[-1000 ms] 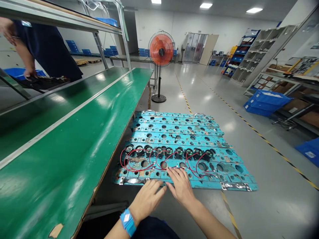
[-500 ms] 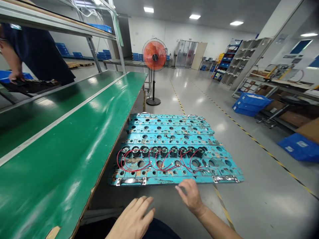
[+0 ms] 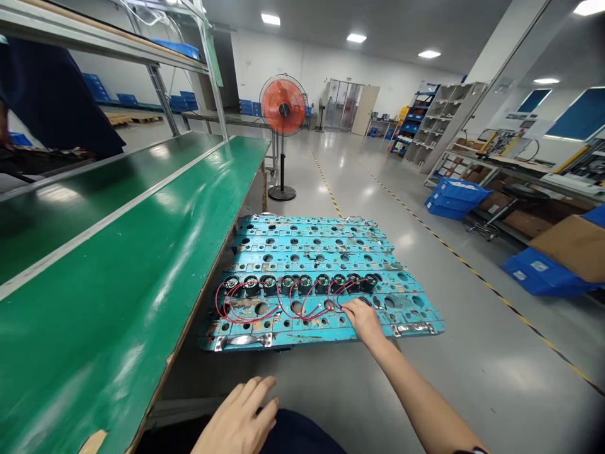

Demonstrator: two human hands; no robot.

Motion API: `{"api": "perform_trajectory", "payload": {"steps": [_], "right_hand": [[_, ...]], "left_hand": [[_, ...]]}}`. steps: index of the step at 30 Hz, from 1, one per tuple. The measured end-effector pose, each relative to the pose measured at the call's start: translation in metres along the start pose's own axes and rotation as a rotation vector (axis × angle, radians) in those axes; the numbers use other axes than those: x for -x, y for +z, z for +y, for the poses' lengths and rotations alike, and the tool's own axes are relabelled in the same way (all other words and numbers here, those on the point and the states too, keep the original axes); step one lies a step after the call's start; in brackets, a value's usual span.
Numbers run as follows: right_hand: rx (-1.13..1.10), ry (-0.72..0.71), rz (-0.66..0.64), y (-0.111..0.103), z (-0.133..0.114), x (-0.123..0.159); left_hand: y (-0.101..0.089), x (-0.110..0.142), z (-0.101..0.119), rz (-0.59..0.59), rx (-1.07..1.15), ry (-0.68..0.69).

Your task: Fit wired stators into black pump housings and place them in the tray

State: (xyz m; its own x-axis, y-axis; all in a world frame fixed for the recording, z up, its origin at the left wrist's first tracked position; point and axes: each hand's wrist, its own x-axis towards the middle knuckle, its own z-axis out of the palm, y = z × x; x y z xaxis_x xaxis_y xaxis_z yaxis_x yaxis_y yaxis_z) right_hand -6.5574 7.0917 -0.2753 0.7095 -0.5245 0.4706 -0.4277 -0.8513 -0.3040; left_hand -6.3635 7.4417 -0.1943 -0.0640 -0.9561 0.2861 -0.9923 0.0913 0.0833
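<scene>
- Right hand (image 3: 363,318): extended forward over the near part of the blue board (image 3: 302,339), knuckles up, fingers bent and drawn together, tips pointed ahead and to the left.
- Right thumb and fingertips are brought close together at the red wires (image 3: 250,321); whether a wire is actually pinched cannot be told, contact being too small to resolve.
- Right forearm is laid diagonally, from the lower right corner up to the board's front edge, elbow side low. It is passed just left of the right metal handle (image 3: 414,329). A dark band is partly seen at the bottom edge of the view.
- Left hand (image 3: 239,416): held low and back, near the dark clothing over the lap, well apart from the board. Back of hand is turned up, fingers loosely extended with slight gaps, thumb set off to the right. Nothing is seen held; palm is hidden.
- Black motors (image 3: 305,285): seated in one row across the board, beyond the right fingertips. Red wires are looped from them toward the front edge.
- Left metal handle (image 3: 243,341): fixed at the board's front left, ahead of the left hand.
- Green belt (image 3: 118,271): positioned just left of the board.
</scene>
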Motion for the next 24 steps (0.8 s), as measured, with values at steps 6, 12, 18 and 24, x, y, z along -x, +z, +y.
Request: {"api": "perform_trajectory", "payload": {"steps": [6,12,18,24], "right_hand": [[0.056,-0.024,-0.065,-0.005,-0.002,-0.007],[0.094,-0.092,-0.040,-0.013,-0.017,0.028],[0.171,-0.062,-0.046,-0.006,-0.029,0.028],[0.176,-0.088,-0.034,-0.005,-0.040,0.023]], "left_hand": [[0.002,0.001,-0.003,-0.002,-0.001,-0.011],[0.005,0.000,-0.003,-0.021,-0.035,0.003],[0.011,0.003,-0.003,-0.055,-0.029,0.010],[0.002,0.008,-0.004,-0.049,-0.092,0.024]]}}
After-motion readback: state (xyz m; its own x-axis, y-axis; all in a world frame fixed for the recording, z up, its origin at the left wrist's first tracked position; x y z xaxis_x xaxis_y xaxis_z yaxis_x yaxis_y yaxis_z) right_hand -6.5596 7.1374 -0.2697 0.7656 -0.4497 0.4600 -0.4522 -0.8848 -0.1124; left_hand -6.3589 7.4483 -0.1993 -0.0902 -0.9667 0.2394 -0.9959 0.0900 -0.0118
